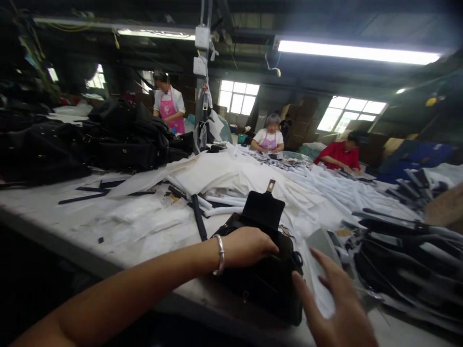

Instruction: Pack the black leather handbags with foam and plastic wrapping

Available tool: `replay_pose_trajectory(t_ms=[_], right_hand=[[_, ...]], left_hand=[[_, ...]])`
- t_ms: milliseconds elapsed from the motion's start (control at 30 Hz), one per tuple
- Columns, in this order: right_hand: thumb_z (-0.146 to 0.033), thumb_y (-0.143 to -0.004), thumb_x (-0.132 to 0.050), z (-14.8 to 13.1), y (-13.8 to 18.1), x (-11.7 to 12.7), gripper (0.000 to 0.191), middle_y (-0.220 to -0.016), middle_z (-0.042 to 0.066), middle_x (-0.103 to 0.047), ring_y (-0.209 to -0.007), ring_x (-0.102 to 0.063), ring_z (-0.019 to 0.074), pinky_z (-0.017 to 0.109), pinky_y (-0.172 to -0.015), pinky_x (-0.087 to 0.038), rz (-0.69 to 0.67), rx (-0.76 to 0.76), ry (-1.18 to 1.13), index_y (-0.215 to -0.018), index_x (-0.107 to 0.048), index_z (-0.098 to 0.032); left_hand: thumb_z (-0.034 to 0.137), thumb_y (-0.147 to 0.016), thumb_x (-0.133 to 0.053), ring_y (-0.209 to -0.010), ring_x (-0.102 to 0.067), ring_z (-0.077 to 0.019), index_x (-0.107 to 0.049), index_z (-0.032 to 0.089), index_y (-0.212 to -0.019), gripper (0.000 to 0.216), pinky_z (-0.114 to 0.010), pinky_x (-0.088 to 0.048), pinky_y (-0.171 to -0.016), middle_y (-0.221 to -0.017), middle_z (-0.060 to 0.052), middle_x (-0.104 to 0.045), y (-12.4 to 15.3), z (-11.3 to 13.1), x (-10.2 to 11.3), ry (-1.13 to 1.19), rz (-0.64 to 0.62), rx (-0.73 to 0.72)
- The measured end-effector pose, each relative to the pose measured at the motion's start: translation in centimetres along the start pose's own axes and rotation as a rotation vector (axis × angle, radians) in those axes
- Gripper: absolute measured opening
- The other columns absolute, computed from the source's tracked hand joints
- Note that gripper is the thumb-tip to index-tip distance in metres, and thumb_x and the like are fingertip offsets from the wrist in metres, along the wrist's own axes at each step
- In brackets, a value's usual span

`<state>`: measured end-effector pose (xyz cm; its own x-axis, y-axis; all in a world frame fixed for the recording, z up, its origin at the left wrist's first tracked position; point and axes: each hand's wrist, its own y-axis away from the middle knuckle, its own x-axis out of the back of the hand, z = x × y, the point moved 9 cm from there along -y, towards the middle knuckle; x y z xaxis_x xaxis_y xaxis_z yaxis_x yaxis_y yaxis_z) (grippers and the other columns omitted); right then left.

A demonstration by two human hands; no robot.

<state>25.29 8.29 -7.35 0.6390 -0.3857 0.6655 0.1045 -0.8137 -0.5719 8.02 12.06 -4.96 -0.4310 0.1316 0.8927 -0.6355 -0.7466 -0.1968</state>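
a grey post (199, 91) carries two white socket boxes (201, 37); to its left, black bags (123, 144) lie heaped, with a worker in a pink apron (169, 107) behind them; white sheets (220, 168) are piled in front of it; to its right come a bright window (238, 99), a worker in a lilac apron (268, 140), then a worker in red (338, 155), and a lit tube lamp (358, 52) hangs higher up on that side

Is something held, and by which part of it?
The left hand is at the black bag, its grip hidden: cannot tell. The right hand, open, holds nothing.
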Motion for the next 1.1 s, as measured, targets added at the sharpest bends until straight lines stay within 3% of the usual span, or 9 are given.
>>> replay_pose_trajectory(t_ms=[67, 133, 233, 300, 500, 700, 800, 1000, 1100], right_hand=[[-0.044, -0.089, -0.053, -1.2, -1.5, -1.7, 0.050, -0.136, 0.010, -0.057, -0.122, -0.056, 0.0313, 0.048, -0.099, -0.051, -0.097, -0.027, 0.000, -0.134, -0.053, -0.023], [-0.043, -0.088, -0.050, -0.9, -1.9, -2.5, 0.053, -0.127, 0.011, -0.064, -0.114, -0.063, 0.0303, 0.043, -0.089, -0.057, -0.152, -0.107, -0.011, -0.135, -0.053, -0.020], [-0.044, -0.084, -0.056, 0.7, -1.4, -2.1, 0.054, -0.111, 0.010, -0.072, -0.086, -0.073, 0.0264, 0.033, -0.065, -0.062, -0.122, -0.234, -0.044, -0.133, -0.056, -0.020], [-0.045, -0.080, -0.061, 1.2, -0.9, -1.5, 0.052, -0.108, 0.009, -0.073, -0.074, -0.074, 0.0246, 0.031, -0.057, -0.062, -0.083, -0.252, -0.084, -0.126, -0.062, -0.022], [-0.046, -0.078, -0.066, 1.6, 0.3, -0.7, 0.044, -0.107, 0.006, -0.074, -0.068, -0.075, 0.0223, 0.028, -0.059, -0.063, 0.002, -0.320, -0.230, -0.116, -0.068, -0.024], [-0.048, -0.074, -0.068, 2.0, 1.4, -0.6, 0.044, -0.105, 0.004, -0.075, -0.071, -0.076, 0.0240, 0.026, -0.063, -0.064, 0.044, -0.420, -0.338, -0.112, -0.069, -0.025], [-0.047, -0.075, -0.068, 2.0, 1.6, -0.6, 0.044, -0.107, 0.004, -0.075, -0.071, -0.076, 0.0242, 0.026, -0.062, -0.064, 0.051, -0.410, -0.347, -0.113, -0.069, -0.025], [-0.045, -0.075, -0.070, 2.1, 1.8, -0.7, 0.045, -0.110, 0.007, -0.074, -0.074, -0.076, 0.0245, 0.026, -0.061, -0.064, 0.045, -0.351, -0.361, -0.114, -0.068, -0.022], [-0.045, -0.075, -0.070, 2.1, 2.0, -0.6, 0.045, -0.111, 0.007, -0.074, -0.076, -0.076, 0.0249, 0.027, -0.063, -0.065, 0.052, -0.344, -0.362, -0.114, -0.069, -0.023]], left_hand=[[0.011, -0.082, -0.067, -0.102, -0.069, -0.0217, -0.071, 0.021, -0.114, 0.034, -0.024, -0.048, -0.086, -0.111, -0.005, -0.074, -1.8, -0.3, -1.2, 0.034, -0.052, -0.051], [0.016, -0.079, -0.072, -0.096, -0.070, -0.0206, -0.071, 0.023, -0.115, 0.036, -0.022, -0.049, -0.080, -0.106, -0.002, -0.076, -3.1, -0.7, -2.3, 0.063, -0.091, -0.075], [0.026, -0.075, -0.078, -0.087, -0.070, -0.0211, -0.074, 0.023, -0.110, 0.035, -0.022, -0.048, -0.070, -0.097, -0.002, -0.076, -4.4, -1.0, -3.6, 0.098, -0.127, -0.095], [0.028, -0.070, -0.083, -0.087, -0.069, -0.0223, -0.076, 0.023, -0.104, 0.035, -0.023, -0.048, -0.068, -0.097, -0.002, -0.075, -5.0, -1.0, -4.3, 0.125, -0.151, -0.117], [0.024, -0.076, -0.078, -0.093, -0.067, -0.0191, -0.077, 0.022, -0.100, 0.024, -0.022, -0.048, -0.079, -0.102, -0.002, -0.072, -5.8, -1.3, -6.4, 0.294, -0.210, -0.133], [0.031, -0.076, -0.079, -0.087, -0.067, -0.0197, -0.077, 0.016, -0.095, 0.024, -0.025, -0.049, -0.079, -0.090, -0.002, -0.073, -5.8, -1.8, -7.8, 0.499, -0.275, -0.075], [0.032, -0.075, -0.080, -0.092, -0.067, -0.0193, -0.076, 0.017, -0.093, 0.023, -0.024, -0.049, -0.083, -0.092, 0.000, -0.073, -5.6, -1.8, -7.9, 0.613, -0.286, -0.065], [0.053, -0.072, -0.077, -0.093, -0.066, -0.0205, -0.075, 0.015, -0.095, 0.044, -0.027, -0.049, -0.088, -0.092, -0.002, -0.073, -4.6, -2.2, -7.8, 0.789, -0.229, 0.015], [0.049, -0.071, -0.080, -0.085, -0.066, -0.0168, -0.072, 0.015, -0.090, 0.040, -0.026, -0.050, -0.084, -0.087, -0.001, -0.071, -4.7, -2.3, -8.1, 0.833, -0.231, 0.036]])
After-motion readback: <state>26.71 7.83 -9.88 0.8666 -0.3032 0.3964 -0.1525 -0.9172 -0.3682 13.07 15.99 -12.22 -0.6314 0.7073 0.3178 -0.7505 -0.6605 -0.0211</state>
